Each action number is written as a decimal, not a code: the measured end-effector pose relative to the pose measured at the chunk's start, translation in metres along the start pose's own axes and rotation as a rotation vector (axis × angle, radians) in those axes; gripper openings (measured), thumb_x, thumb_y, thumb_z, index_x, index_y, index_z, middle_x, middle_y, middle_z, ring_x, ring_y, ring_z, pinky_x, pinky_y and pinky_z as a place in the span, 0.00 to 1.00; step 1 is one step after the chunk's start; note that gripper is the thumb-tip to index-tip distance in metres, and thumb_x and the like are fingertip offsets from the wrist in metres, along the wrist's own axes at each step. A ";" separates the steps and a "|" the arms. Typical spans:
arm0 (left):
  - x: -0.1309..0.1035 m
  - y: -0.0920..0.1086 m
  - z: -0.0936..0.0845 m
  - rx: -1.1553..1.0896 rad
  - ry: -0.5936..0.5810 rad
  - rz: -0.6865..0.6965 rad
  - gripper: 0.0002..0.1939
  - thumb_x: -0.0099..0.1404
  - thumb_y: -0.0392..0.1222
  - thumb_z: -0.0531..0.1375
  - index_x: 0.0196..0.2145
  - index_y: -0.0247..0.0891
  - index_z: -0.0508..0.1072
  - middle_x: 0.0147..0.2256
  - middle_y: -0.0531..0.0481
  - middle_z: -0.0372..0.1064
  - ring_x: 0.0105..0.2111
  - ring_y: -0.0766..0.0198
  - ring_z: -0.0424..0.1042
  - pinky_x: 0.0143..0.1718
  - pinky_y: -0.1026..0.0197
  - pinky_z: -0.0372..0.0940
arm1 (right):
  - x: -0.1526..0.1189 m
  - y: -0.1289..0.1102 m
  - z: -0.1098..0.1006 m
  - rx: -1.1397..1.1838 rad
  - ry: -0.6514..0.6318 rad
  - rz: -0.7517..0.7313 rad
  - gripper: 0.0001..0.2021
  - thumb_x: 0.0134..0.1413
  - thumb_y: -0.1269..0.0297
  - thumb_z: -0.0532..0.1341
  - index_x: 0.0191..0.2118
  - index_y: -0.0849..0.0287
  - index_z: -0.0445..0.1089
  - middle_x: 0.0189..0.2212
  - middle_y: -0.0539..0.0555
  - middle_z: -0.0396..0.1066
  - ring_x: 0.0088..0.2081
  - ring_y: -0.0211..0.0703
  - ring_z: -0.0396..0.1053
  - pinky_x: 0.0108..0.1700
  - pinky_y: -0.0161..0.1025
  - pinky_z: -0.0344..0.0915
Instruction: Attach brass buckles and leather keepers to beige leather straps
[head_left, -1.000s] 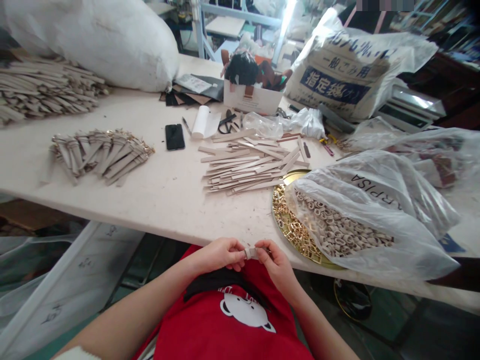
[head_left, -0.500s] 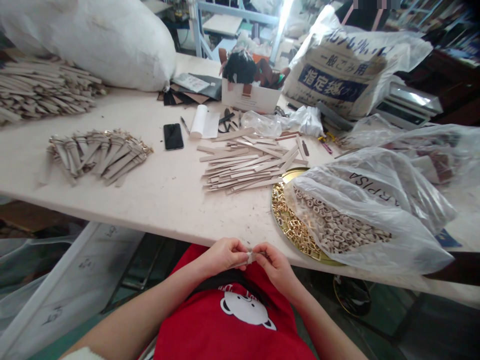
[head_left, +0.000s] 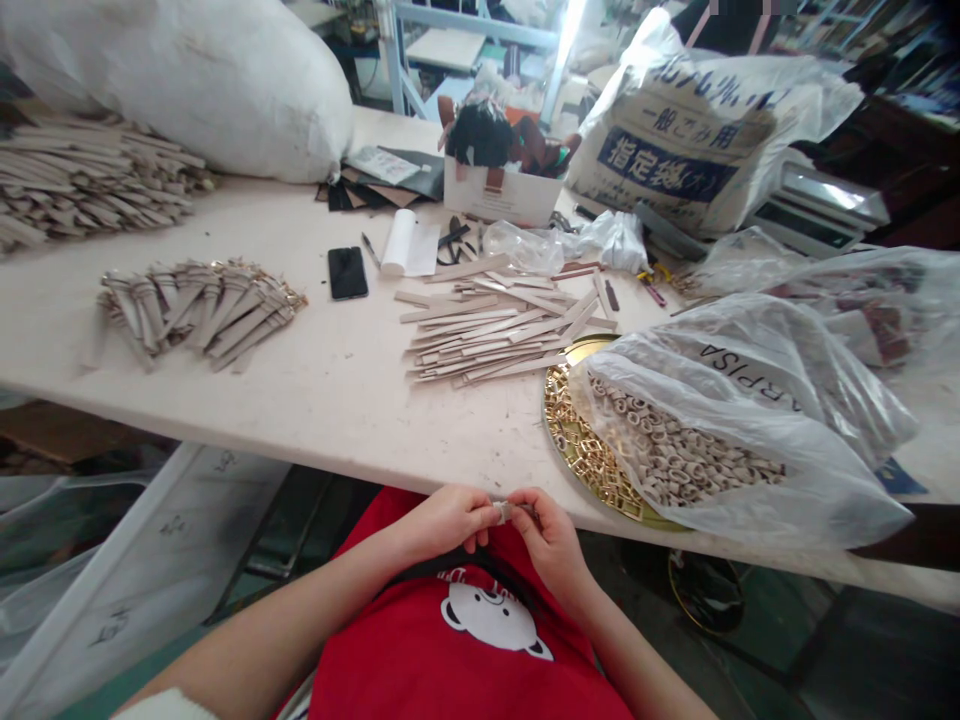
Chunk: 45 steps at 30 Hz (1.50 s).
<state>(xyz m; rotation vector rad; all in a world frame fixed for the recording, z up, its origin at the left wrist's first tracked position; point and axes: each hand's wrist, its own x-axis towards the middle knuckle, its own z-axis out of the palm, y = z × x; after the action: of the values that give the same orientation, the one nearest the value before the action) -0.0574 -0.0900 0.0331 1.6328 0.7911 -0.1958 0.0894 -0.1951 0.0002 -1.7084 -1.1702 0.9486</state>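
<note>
My left hand (head_left: 457, 520) and my right hand (head_left: 547, 540) meet in front of the table's near edge, above the red apron. Between their fingertips is a small greyish-beige strip piece (head_left: 502, 512), pinched from both sides; its details are too small to tell. Beyond the hands lies a loose pile of beige strips (head_left: 480, 335). To the right, a golden round tray (head_left: 592, 348) bears many small gold buckles (head_left: 592, 455). A clear plastic bag (head_left: 817, 480) full of small beige loops (head_left: 682, 450) rests partly over the tray.
Bundled strips with gold fittings (head_left: 202, 305) lie at the left of the table (head_left: 330, 400), behind them a larger strip pile (head_left: 90, 180) and a white sack (head_left: 225, 90). A phone (head_left: 348, 273), a paper roll (head_left: 401, 243), a white box (head_left: 499, 195) and a printed bag (head_left: 667, 150) stand further back.
My left hand's fingers have shifted slightly and curled further around the small piece. My right hand has turned a little, still pinching its end. The things on the table have not moved.
</note>
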 end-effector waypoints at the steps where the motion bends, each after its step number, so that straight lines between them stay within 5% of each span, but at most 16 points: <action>1: 0.001 0.000 0.002 -0.011 -0.001 0.000 0.22 0.61 0.53 0.48 0.24 0.34 0.70 0.17 0.53 0.65 0.19 0.69 0.63 0.23 0.68 0.55 | 0.000 0.001 0.000 -0.004 0.002 -0.001 0.06 0.54 0.62 0.54 0.35 0.57 0.66 0.28 0.51 0.68 0.30 0.40 0.65 0.34 0.37 0.63; 13: -0.004 0.002 -0.001 0.057 -0.047 0.011 0.20 0.61 0.53 0.48 0.29 0.34 0.70 0.20 0.53 0.65 0.18 0.69 0.61 0.20 0.68 0.52 | -0.004 0.002 0.000 -0.026 -0.026 -0.025 0.06 0.54 0.64 0.54 0.36 0.57 0.65 0.30 0.51 0.68 0.33 0.41 0.66 0.37 0.38 0.63; 23: -0.003 0.001 0.007 0.222 0.124 0.078 0.14 0.59 0.43 0.48 0.24 0.36 0.70 0.23 0.51 0.68 0.24 0.66 0.63 0.25 0.67 0.52 | -0.008 -0.002 0.000 -0.139 -0.036 -0.249 0.06 0.56 0.67 0.52 0.36 0.54 0.66 0.32 0.54 0.68 0.35 0.43 0.66 0.39 0.42 0.64; 33: -0.005 0.006 0.002 0.130 0.052 0.072 0.13 0.59 0.45 0.49 0.26 0.35 0.69 0.24 0.53 0.66 0.24 0.67 0.61 0.24 0.67 0.51 | -0.002 -0.005 0.003 0.087 -0.003 0.038 0.06 0.54 0.61 0.54 0.36 0.57 0.64 0.28 0.50 0.69 0.30 0.40 0.66 0.34 0.36 0.64; 38: -0.003 0.000 0.001 -0.028 0.027 0.033 0.15 0.58 0.49 0.51 0.27 0.34 0.68 0.21 0.56 0.61 0.21 0.70 0.57 0.22 0.68 0.49 | -0.002 -0.006 0.003 0.064 0.026 -0.021 0.05 0.54 0.63 0.54 0.35 0.56 0.64 0.28 0.50 0.68 0.30 0.39 0.66 0.34 0.36 0.63; 45: -0.004 0.006 0.010 0.130 0.102 -0.005 0.12 0.58 0.42 0.49 0.25 0.34 0.68 0.19 0.54 0.64 0.19 0.69 0.61 0.21 0.68 0.51 | -0.004 -0.004 0.006 -0.010 0.014 -0.074 0.05 0.54 0.63 0.54 0.35 0.57 0.64 0.29 0.51 0.67 0.31 0.40 0.66 0.35 0.37 0.62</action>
<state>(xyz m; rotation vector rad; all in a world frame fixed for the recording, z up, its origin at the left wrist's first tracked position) -0.0538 -0.1011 0.0383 1.7746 0.8756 -0.1710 0.0814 -0.1968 0.0024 -1.6660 -1.2221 0.8857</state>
